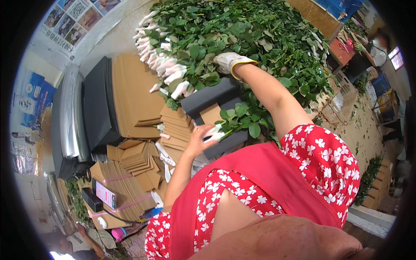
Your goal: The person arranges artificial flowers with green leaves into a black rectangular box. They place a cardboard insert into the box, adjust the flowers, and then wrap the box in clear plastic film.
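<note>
My left hand (199, 140), bare with a ring, has its thumb and fingers around rose heads in white net sleeves (218, 136). Their leafy stems (242, 117) run right across a dark grey padded holder (208, 94), which has a brown cardboard piece (210, 113) in it. In a pale glove with a yellow edge, my right hand (229, 63) reaches into the heap of rose stems (240, 29) beyond the holder. Leaves hide its fingertips, so its grip is unclear. Many net-sleeved rose heads (169, 66) line the heap's left side.
Cardboard sheets (136, 97) and dark boards (99, 100) stand at left, beside a clear plastic roll (73, 113). Smaller cardboard stacks (122, 185) lie nearer, with a phone (104, 193) and a cable. One person (378, 53) is at upper right, another (87, 242) at lower left.
</note>
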A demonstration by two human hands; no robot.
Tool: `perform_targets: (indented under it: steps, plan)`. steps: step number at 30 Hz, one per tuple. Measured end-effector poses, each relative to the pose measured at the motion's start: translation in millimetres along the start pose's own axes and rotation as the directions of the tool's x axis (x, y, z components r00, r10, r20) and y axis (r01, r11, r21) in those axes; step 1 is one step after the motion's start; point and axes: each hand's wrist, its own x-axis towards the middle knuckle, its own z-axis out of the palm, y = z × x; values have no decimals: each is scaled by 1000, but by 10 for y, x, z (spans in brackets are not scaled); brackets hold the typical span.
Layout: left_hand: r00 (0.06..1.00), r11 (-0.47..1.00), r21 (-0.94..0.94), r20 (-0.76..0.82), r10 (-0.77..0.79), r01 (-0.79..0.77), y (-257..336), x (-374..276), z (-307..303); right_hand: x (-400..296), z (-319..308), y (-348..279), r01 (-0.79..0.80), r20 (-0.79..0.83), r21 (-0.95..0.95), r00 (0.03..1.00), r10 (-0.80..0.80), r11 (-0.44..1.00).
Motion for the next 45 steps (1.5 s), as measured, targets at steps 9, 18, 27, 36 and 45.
perform_targets:
  steps: [9, 18, 27, 36, 45]
  plan:
    - [997, 997, -39, 35, 66, -64, 52, 58, 29, -207, -887, 50, 188, -726, 105, 686, -53, 977]
    - [989, 990, -13, -49, 143, -144, 12, 27, 36, -481, -1211, -505, -122, -185, 89, 973, 136, 989]
    - [995, 981, -186, -83, -63, 46, -104, 15, 106, -1180, -1061, 924, -249, -773, -87, 628, 92, 965]
    - [962, 989, -22, -235, 137, -146, -163, 20, 171, -1832, 663, 112, 140, -298, -77, 942, -157, 987]
    - [996, 982, 176, -41, 74, -66, 151, 112, -94, -1401, -34, 266, 3, -265, 314, 960, 85, 949]
